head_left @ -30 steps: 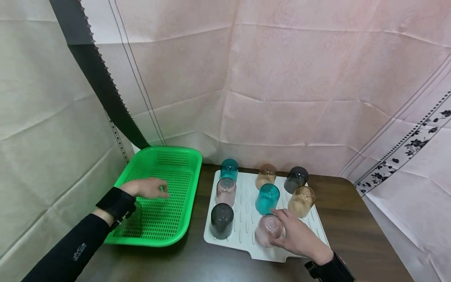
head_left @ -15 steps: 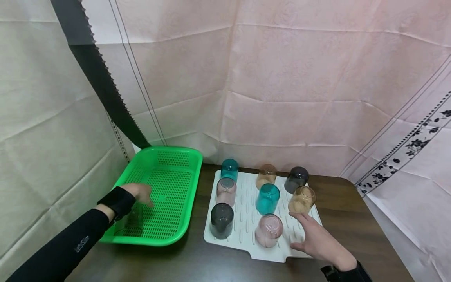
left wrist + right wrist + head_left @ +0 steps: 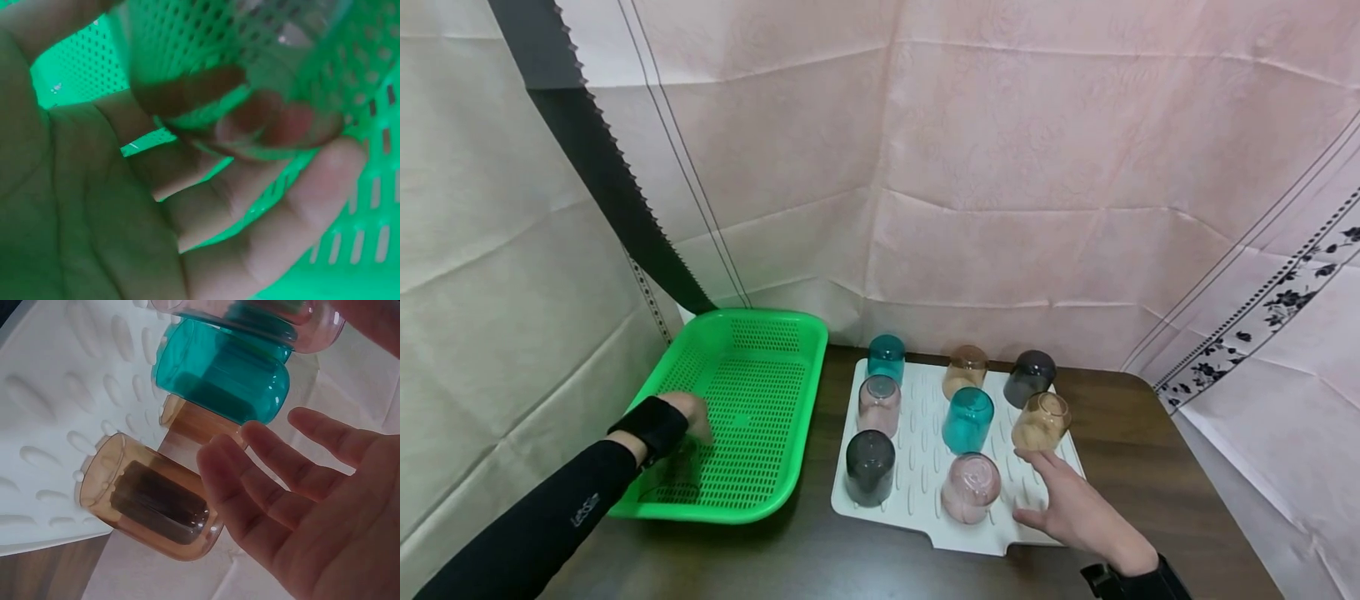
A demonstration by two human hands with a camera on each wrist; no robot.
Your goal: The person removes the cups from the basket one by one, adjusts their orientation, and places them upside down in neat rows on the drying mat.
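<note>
Eight tumblers stand mouth-down on a white ridged drying mat (image 3: 925,467), which lies on a dark wooden table (image 3: 1150,467). At 9 o'clock from the mat sits a green perforated basket (image 3: 805,392).

Left hand (image 3: 692,414): it is inside the basket, toward its 7 o'clock corner, directly over a clear glass (image 3: 672,482) that stands on the basket floor. In the left wrist view the fingers (image 3: 250,206) are gently curved, and two fingertips show through the glass wall (image 3: 275,81). Whether they clamp on it or merely lie against it cannot be told.

Right hand (image 3: 1071,508): it hovers over the mat's 5 o'clock corner with its fingers (image 3: 262,462) straight and spread apart, holding nothing. A pink tumbler (image 3: 970,487) lies just beside it at 9 o'clock and an amber tumbler (image 3: 1040,421) near it at 12 o'clock. The hand touches neither.

Handling, as a judgement: the clear glass looks light, rigid and smooth-walled, so it is probably slippery and liable to chip against the hard basket. The surest hold is likely thumb against fingers around the mid-wall, or over the closed base where a tumbler stands inverted.
</note>
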